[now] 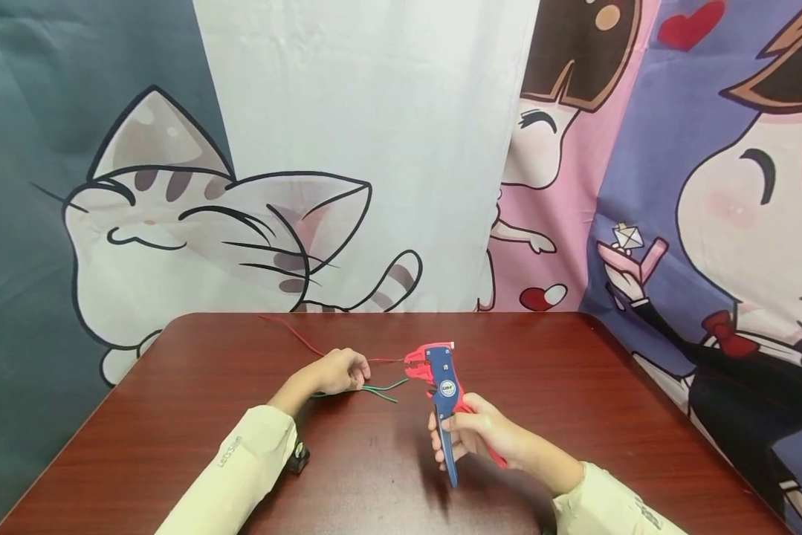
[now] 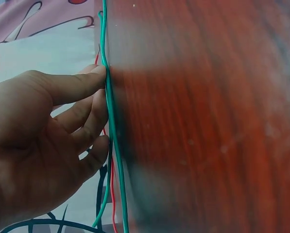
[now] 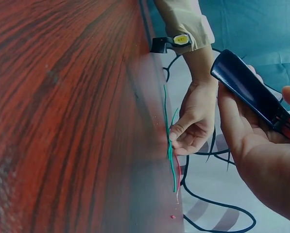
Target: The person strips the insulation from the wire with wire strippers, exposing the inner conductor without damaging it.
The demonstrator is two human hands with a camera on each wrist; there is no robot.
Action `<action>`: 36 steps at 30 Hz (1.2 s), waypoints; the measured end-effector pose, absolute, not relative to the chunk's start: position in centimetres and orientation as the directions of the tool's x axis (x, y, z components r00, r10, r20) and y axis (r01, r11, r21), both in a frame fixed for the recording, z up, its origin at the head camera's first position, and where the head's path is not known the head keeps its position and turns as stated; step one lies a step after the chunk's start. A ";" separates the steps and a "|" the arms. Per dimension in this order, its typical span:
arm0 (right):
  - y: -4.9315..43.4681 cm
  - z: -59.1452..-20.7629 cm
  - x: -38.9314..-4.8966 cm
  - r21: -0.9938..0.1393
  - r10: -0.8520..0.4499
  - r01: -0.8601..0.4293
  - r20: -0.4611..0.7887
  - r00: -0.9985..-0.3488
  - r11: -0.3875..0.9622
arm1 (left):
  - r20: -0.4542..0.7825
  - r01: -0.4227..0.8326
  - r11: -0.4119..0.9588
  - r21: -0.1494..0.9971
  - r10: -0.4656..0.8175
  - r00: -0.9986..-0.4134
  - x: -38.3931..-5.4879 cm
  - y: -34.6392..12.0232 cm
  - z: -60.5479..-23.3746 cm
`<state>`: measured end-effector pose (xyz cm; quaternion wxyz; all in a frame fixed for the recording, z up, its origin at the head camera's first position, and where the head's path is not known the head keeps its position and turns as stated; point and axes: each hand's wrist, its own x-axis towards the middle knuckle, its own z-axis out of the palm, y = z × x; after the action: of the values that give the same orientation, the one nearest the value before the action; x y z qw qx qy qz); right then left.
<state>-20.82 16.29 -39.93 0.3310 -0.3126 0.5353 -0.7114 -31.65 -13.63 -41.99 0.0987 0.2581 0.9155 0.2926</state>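
Note:
In my right hand (image 1: 467,435) I grip a blue-and-red wire stripper (image 1: 446,390), its head up and its red jaws toward the left. The right wrist view shows its dark handle (image 3: 247,87) in my palm. With curled fingertips, my left hand (image 1: 340,371) pinches at green wires (image 2: 116,141), which meet at the thumb; how many strands it holds is unclear. The green wires' ends (image 1: 386,388) fan out to the right. Behind my left hand runs a red wire (image 1: 300,336), partly hidden by it, with its pale tip near the stripper's head.
The brown wooden table (image 1: 367,475) spreads under both hands. A tiny red piece (image 3: 172,217) lies beyond the red wire's end. A black device (image 1: 298,458) is strapped at the left wrist. Behind the table hangs a cartoon-printed cloth (image 1: 374,111).

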 end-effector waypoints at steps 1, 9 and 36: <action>16.3 -39.9 -20.8 -0.969 -0.806 0.137 0.090 -0.586 -0.208 | -0.032 0.420 0.699 0.579 0.534 -0.845 -31.6 -13.6 -42.0; 16.5 -39.7 -20.5 -0.965 -0.805 0.139 0.099 -0.585 -0.220 | -0.034 0.461 0.721 0.517 0.555 -0.831 -31.5 -13.5 -41.6; 17.1 -38.2 -20.1 -0.978 -0.770 0.118 0.059 -0.636 -0.173 | 0.185 0.491 0.677 0.549 0.474 -0.861 -27.1 -12.2 -38.2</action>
<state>-20.06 17.05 -38.23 0.3132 -0.2898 0.5617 -0.7088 -27.05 -12.23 -38.20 -0.0135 0.2635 0.9156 0.3035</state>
